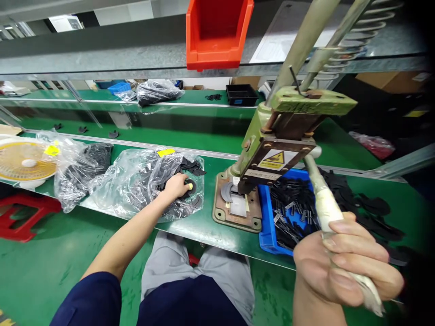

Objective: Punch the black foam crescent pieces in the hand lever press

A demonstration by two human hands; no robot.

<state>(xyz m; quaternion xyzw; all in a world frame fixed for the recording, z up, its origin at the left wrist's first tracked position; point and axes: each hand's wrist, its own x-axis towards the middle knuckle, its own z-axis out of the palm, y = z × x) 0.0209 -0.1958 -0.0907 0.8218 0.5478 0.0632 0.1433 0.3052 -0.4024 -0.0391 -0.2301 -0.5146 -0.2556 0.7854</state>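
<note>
My right hand (pixel 346 262) is wrapped round the tape-covered lever (pixel 324 201) of a green hand press (pixel 292 122). At the bench's middle, my left hand (pixel 176 186) reaches to the mouth of a clear plastic bag (pixel 118 179) full of dark curved pieces. Its fingers are closed on a dark curved piece (pixel 192 182), partly hidden by the hand; a yellow covering shows on one fingertip. On the press base (pixel 220 216), a grey curved piece (pixel 226 192) lies beside a pale plate (pixel 238 207), under the ram.
A blue bin (pixel 267 233) of small black parts stands right of the press, with loose dark pieces (pixel 374 206) beyond. Another filled bag (pixel 78 174) and a yellow fan (pixel 29 156) are left. An orange bin (pixel 217 59) overhangs the shelf.
</note>
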